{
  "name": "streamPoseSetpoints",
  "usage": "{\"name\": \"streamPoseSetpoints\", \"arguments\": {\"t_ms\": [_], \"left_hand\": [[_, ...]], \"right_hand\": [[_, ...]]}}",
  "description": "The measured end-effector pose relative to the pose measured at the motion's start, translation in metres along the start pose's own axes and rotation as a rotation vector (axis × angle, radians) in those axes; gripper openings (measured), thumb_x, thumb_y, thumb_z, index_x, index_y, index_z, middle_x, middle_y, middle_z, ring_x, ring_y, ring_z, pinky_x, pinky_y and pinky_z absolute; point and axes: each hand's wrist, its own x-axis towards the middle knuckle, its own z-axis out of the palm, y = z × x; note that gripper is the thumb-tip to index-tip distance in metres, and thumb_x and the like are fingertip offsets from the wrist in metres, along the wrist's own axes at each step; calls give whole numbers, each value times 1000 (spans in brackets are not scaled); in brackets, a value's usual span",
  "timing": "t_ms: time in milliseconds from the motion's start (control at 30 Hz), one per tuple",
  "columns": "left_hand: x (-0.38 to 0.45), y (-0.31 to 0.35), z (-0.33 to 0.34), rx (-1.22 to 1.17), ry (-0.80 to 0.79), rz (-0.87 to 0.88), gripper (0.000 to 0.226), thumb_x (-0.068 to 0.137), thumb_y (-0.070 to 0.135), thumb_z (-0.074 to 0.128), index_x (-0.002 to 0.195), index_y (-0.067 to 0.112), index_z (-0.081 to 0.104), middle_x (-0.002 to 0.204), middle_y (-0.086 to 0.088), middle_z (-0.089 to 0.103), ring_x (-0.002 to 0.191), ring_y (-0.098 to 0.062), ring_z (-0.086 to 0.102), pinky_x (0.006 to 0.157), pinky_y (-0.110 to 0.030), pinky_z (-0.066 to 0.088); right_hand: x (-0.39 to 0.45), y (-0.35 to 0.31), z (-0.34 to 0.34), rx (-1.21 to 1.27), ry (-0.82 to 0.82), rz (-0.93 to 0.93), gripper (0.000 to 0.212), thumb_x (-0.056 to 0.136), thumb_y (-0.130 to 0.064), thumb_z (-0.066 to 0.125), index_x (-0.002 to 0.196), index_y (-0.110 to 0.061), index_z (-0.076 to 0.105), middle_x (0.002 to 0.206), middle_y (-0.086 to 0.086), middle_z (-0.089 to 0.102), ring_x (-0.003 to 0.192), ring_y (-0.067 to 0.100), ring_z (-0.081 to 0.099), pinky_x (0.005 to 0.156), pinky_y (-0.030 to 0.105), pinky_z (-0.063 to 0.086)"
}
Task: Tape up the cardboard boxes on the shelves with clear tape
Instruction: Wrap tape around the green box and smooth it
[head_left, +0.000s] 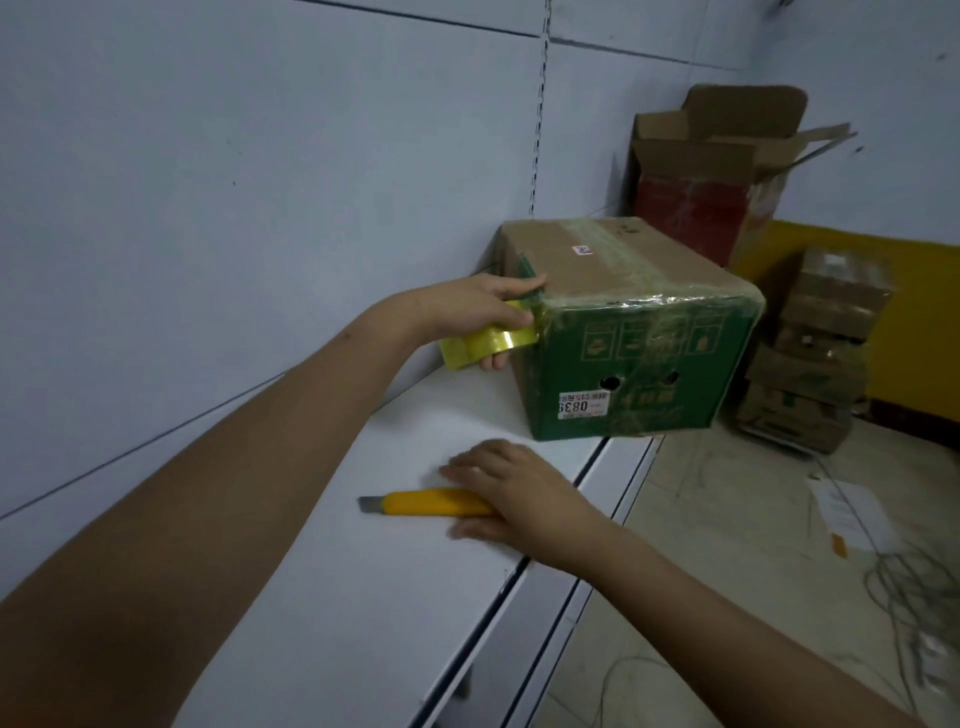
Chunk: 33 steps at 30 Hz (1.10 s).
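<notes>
Person, 2 arms in view: left hand (467, 306) and right hand (519, 491), both bare, no gloves. Forearms bare to the frame edge, no sleeves, watch or rings visible.

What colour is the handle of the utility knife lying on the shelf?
Yellow; the utility knife has a grey blade tip showing, seen in the head view, under the right hand.
</notes>
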Motion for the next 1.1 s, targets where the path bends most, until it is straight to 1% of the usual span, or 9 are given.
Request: {"name": "streamPoseSetpoints", "arguments": {"t_ms": [67, 200, 300, 433, 567, 667, 767, 867, 1100], "left_hand": [[0, 2, 0, -2, -3, -7, 63, 103, 11, 51, 158, 29, 25, 73, -9, 67, 56, -21, 64, 50, -30, 54], [-1, 1, 1, -13, 5, -23, 62, 103, 11, 50, 157, 33, 27, 71, -10, 69, 54, -21, 64, 48, -29, 53], [-1, 0, 2, -66, 15, -42, 63, 101, 6, 44, 155, 37, 31, 71, -16, 66, 51, -23, 62, 45, -29, 52], [2, -1, 0, -103, -4, -61, 66, 99, 5, 44, 153, 41, 33, 85, -27, 63, 56, -28, 62, 47, -29, 52], [4, 4, 13, -161, -58, -45, 67, 102, 6, 42, 156, 39, 22, 67, -18, 66, 53, -25, 63, 50, -30, 53], [8, 16, 33, -203, -106, 1, 68, 102, 7, 43, 159, 33, 16, 67, -18, 65, 54, -25, 62, 51, -30, 53], [14, 28, 56, -172, -150, 56, 72, 103, 9, 45, 160, 27, 5, 68, -17, 67, 52, -22, 64, 53, -29, 54], [19, 30, 71, -121, -164, 60, 86, 101, 11, 52, 159, 30, -8, 72, -16, 70, 57, -24, 65, 59, -30, 54], [24, 21, 65, -93, -118, 34, 90, 99, 14, 60, 159, 38, -3, 77, -18, 72, 65, -27, 69, 66, -36, 56]], "right_hand": [[0, 5, -2, 65, -98, 8, 48, 97, -44, 57, 139, -20, 55, 128, 2, 59, 116, 19, 51, 96, 35, 46], [-32, 27, -27, -67, -21, 72, 34, 100, -27, 51, 131, -14, 55, 115, 6, 56, 99, 22, 55, 81, 38, 50], [-75, 55, -53, -84, 104, 289, 25, 99, -22, 51, 124, -20, 52, 105, -8, 46, 87, 5, 52, 70, 25, 41], [-103, 67, -91, 71, 386, 565, 26, 99, -19, 52, 123, -28, 47, 97, -18, 41, 83, -4, 49, 64, 13, 36], [-72, 61, -126, 162, 750, 654, 16, 102, -21, 47, 117, -20, 52, 90, -10, 49, 77, 2, 51, 64, 19, 37], [-33, 60, -144, 165, 877, 705, 11, 103, -26, 46, 108, -20, 54, 91, -5, 54, 78, 9, 56, 65, 29, 50], [-5, 69, -153, -65, 818, 814, 12, 101, -30, 47, 106, -21, 55, 92, -3, 55, 75, 18, 57, 59, 38, 52], [3, 81, -158, -300, 681, 914, 10, 97, -28, 49, 94, -21, 56, 82, -2, 55, 74, 24, 56, 53, 32, 43], [3, 92, -163, -353, 550, 947, 16, 100, -38, 49, 95, -24, 56, 83, -4, 54, 74, 22, 53, 53, 29, 37]]}}
